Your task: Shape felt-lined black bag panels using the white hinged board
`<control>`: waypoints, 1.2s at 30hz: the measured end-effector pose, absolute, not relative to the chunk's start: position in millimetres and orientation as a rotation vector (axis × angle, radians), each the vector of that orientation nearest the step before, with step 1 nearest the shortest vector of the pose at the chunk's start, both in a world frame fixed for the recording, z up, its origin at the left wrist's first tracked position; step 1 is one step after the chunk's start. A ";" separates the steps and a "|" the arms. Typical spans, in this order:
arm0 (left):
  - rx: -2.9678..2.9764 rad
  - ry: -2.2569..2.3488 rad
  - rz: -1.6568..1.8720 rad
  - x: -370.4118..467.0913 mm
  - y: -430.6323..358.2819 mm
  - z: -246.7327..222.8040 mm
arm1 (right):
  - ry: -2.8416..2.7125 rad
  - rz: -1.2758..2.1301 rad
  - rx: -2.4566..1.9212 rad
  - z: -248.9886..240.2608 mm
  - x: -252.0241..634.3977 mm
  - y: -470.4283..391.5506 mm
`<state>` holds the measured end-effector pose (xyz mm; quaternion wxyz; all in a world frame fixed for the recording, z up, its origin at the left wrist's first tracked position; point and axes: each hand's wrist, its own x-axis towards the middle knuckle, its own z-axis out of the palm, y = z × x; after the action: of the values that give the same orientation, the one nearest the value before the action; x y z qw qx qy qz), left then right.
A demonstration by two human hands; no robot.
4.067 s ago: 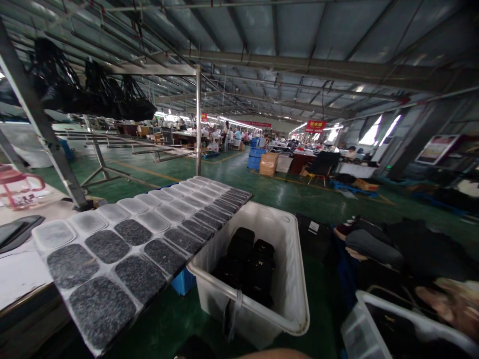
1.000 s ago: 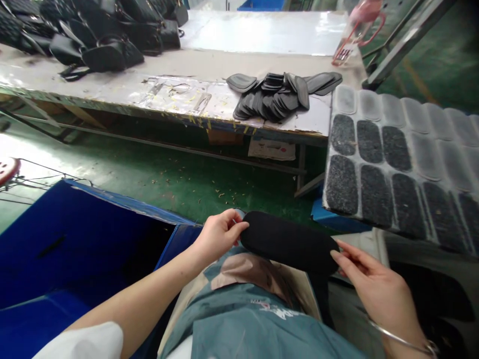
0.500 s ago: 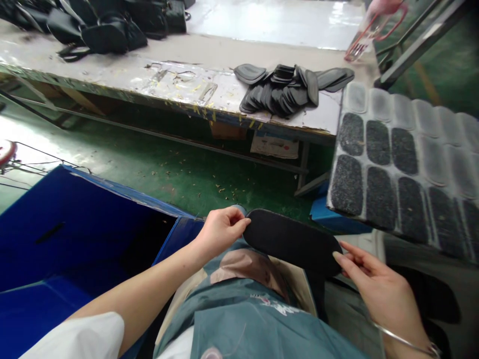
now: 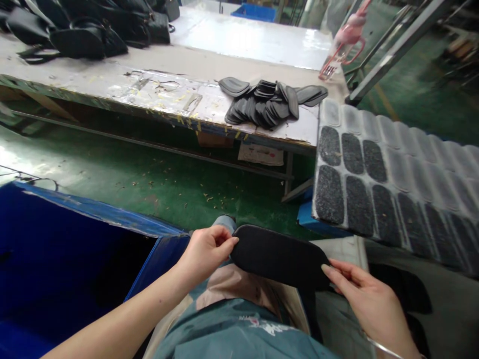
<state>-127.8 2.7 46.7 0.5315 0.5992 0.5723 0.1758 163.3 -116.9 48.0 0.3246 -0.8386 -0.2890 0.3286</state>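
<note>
A long black panel with rounded ends (image 4: 280,257) is stretched between my two hands above my lap. My left hand (image 4: 211,249) pinches its left end between thumb and fingers. At the panel's right end, my right hand (image 4: 364,289) grips the edge the same way. To the right, a board (image 4: 315,199) carries rows of rounded pieces, some dark and speckled, others pale grey. Beyond my hands, a pile of black padded pieces (image 4: 262,107) lies at the table's near edge.
Black bags (image 4: 86,37) sit on the long table (image 4: 157,60) at the back left. A pink bottle (image 4: 342,45) stands at its right end. An open blue bin (image 4: 93,207) is at my left. More dark rounded pieces (image 4: 402,289) lie beyond my right hand.
The view has tilted up and turned slightly right, so the table and board appear shifted left and lower. Both hands keep the same hold on the black panel.
</note>
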 end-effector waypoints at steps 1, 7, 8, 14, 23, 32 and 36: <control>1.445 1.366 0.406 -128.7 2.5 46.4 | -0.766 0.856 -2.206 48.8 162.6 -116.8; 1.463 1.399 0.356 -130.9 2.7 46.5 | -0.850 0.840 -2.200 49.2 159.2 -119.2; 1.446 1.405 0.353 -130.5 3.2 47.1 | -0.857 0.838 -2.195 48.8 158.9 -119.6; 1.393 1.431 0.323 -128.7 4.9 48.0 | -0.896 0.775 -2.175 48.9 156.4 -119.2; 1.380 1.493 0.298 -126.9 2.7 53.5 | -0.947 0.717 -2.217 46.4 158.6 -121.3; 1.423 1.518 0.326 -124.5 0.4 55.4 | -0.982 0.693 -2.182 44.6 157.1 -120.8; 1.437 1.528 0.313 -125.3 0.4 54.7 | -1.017 0.686 -2.161 42.1 157.6 -121.3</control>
<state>-125.3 0.4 54.7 0.4888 0.5911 0.6286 0.1288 157.6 -121.3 42.1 0.3223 -0.8233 -0.3873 0.2614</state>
